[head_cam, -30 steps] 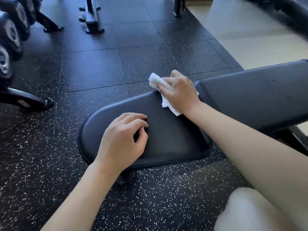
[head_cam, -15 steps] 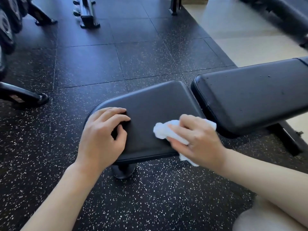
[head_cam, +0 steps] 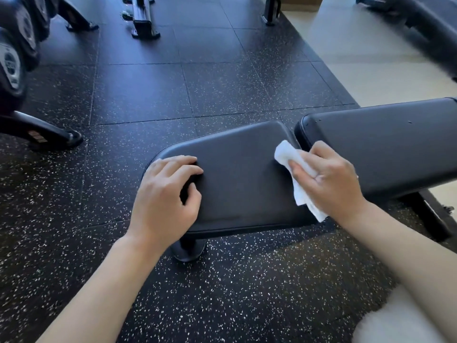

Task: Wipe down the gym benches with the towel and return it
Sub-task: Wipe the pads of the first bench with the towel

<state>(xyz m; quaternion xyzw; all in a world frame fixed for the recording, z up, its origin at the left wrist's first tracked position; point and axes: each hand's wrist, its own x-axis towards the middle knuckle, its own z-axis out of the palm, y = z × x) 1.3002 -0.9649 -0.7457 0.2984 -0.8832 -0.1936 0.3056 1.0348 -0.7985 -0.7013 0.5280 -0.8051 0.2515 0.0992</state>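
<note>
Head view. A black padded seat pad [head_cam: 247, 174] of a gym bench stands on a dark speckled rubber floor [head_cam: 148, 95], carried on a post with a round foot [head_cam: 189, 251]. Just beside its right end, across a narrow gap, lies the longer back pad [head_cam: 385, 142], its far end running out of frame at the right.

The right hand [head_cam: 330, 180] is clenched on a white towel [head_cam: 293, 167], knuckles up, at the right end of the seat pad near the gap. The towel is bunched under the palm and fingers: one crumpled end sticks out ahead of the fingertips toward the far edge of the seat pad, and the other end trails out beneath the heel of the hand, hanging past the near edge of the pad. The part between is covered by the hand. The towel rests against the pad surface.

The left hand [head_cam: 165, 194] holds nothing. Its fingers are loosely bent, the fingertips resting on the top of the seat pad at its rounded left end, the thumb tucked toward the palm.

At the left edge stands a rack of dumbbells [head_cam: 12, 60], with its foot [head_cam: 42, 134] on the floor. Pale flooring [head_cam: 371, 60] borders the rubber tiles at upper right.
</note>
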